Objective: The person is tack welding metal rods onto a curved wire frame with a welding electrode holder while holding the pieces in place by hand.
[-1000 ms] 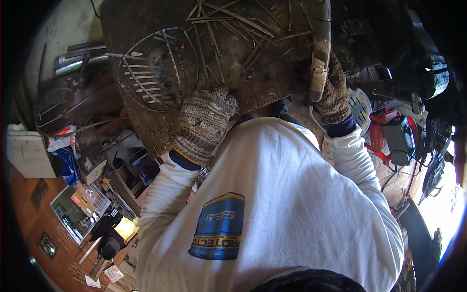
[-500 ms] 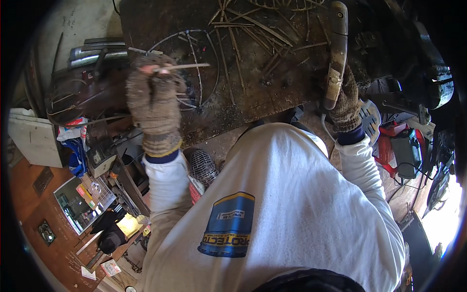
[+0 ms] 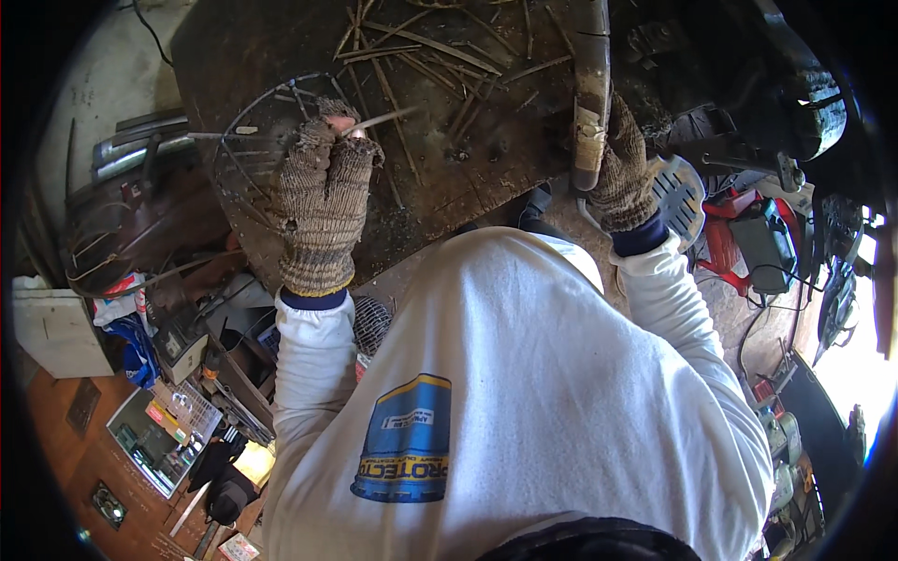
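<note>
My left hand [image 3: 327,206], in a worn brown knitted glove, is closed on a thin pale rod [image 3: 385,119] that points to the right. Bare fingertips show at the glove's torn end. The hand covers the right side of a round wire frame [image 3: 218,154] on the dark tabletop; whether they touch I cannot tell. My right hand [image 3: 622,178], gloved alike, is closed at the side of a long, narrow, dark thing with a rounded lower end and a worn tan patch [image 3: 591,93]. Its fingers are mostly hidden behind it, and its kind is unclear.
Several thin metal rods [image 3: 435,61] lie scattered on the dark worktable [image 3: 449,187]. A red and grey machine [image 3: 762,248] with cables stands at the right. A slotted pale plate [image 3: 675,201] is behind my right wrist. Metal lengths [image 3: 145,154] lie at the left.
The whole view has shifted. My left hand, with the rod, has gone from the wire frame's left side to its right side. My right hand keeps the long dark thing.
</note>
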Demonstrator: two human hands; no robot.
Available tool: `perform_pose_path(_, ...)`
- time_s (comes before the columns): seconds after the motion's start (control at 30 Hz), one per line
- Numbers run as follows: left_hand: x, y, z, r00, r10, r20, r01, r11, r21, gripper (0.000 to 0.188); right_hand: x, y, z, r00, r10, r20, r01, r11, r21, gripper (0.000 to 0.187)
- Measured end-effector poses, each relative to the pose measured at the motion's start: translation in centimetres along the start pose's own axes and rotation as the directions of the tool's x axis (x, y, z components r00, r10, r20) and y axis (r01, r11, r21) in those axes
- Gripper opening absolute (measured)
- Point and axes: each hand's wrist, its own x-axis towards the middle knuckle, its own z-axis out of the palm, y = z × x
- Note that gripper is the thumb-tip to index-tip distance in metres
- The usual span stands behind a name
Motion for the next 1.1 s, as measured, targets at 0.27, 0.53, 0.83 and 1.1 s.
perform_pose_path(0.27,-2.1,0.6,1.8,0.974,0.208,0.084,-0.224,0.923,0.314,0.025,0.1,-0.3,0.6,0.994,-0.107,-0.027,0.103,0.988,-0.119,0.049)
perform_pose_path(0.53,-5.1,1.5,3.0,0.911,0.107,0.399,-0.412,0.3,0.86,0.037,0.2,0.4,0.0,0.999,-0.034,0.019,0.035,0.998,-0.053,0.048)
perform_pose_path(0.83,1.1,1.1,5.9,0.903,0.327,0.279,-0.345,0.165,0.924,0.015,0.2,0.2,0.1,0.997,-0.077,0.026,0.08,0.989,-0.128,0.05)
perform_pose_path(1.1,4.3,-2.3,9.3,0.705,0.518,0.485,-0.317,-0.382,0.868,0.024,0.0,-1.1,1.2,0.995,-0.103,-0.003,0.103,0.991,-0.091,0.054)
